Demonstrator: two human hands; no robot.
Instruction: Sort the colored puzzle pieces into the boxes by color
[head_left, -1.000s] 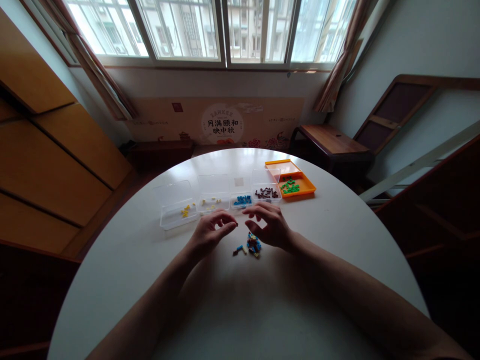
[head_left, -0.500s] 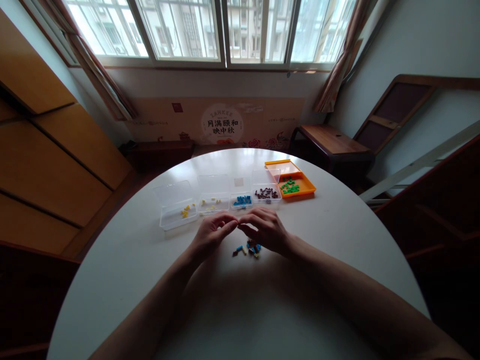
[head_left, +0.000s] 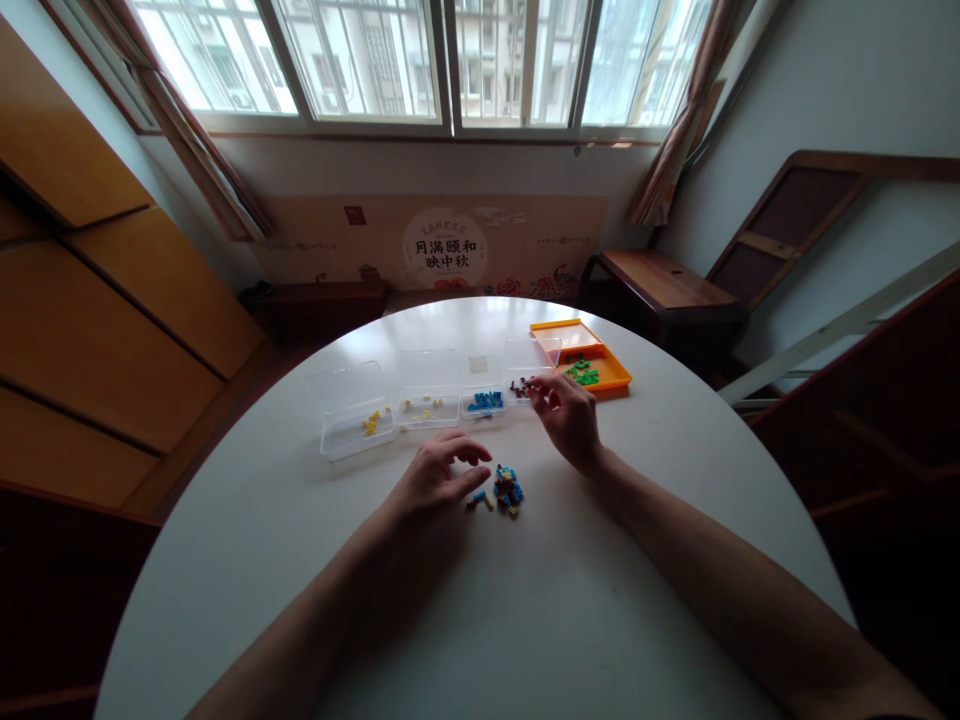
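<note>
My left hand (head_left: 442,475) rests over the table with thumb and fingers apart and nothing between them. Just right of its fingertips stands a small built cluster of blue, brown and cream toy bricks (head_left: 508,485). A short joined strip of blue, brown and cream bricks (head_left: 480,500) lies beside it, close to the left thumb. My right hand (head_left: 568,420) reaches over the clear box of dark brown bricks (head_left: 519,387). Its fingers are curled together at the box, and whatever they pinch is hidden.
On the white round table (head_left: 315,590), a box of yellow bricks (head_left: 356,435), a box of cream bricks (head_left: 427,413) and a box of blue bricks (head_left: 485,402) stand in a row. An orange case (head_left: 615,372) with green bricks lies at the right.
Both hands were together above the brick cluster. They have parted: the right moved right and away to the brown bricks, the left drew slightly back and opened. The cluster's top now shows.
</note>
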